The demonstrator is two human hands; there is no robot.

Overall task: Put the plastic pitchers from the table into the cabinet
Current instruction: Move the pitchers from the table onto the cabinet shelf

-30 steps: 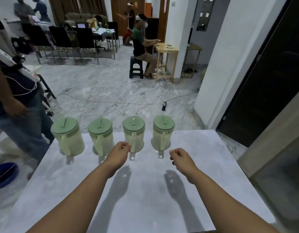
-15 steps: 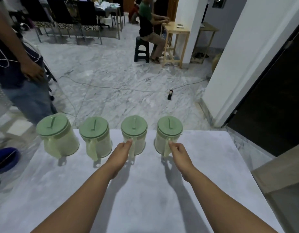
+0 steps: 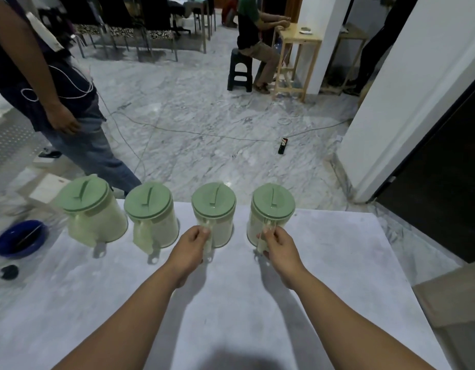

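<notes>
Now closed around handles after only touching them: left hand (image 3: 191, 245) gripping pitcher 3 (image 3: 214, 213), right hand (image 3: 279, 247) gripping pitcher 4 (image 3: 271, 213). Beyond, all 4 upright along table (image 3: 338, 263) far edge, pitchers 1 (image 3: 91, 209) and 2 (image 3: 152, 213) untouched at left.

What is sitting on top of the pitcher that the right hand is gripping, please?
A round green lid with a raised bar closes the rightmost pitcher, whose handle the right hand grips. The lid and the cloudy wall hide whatever may be inside.
</notes>
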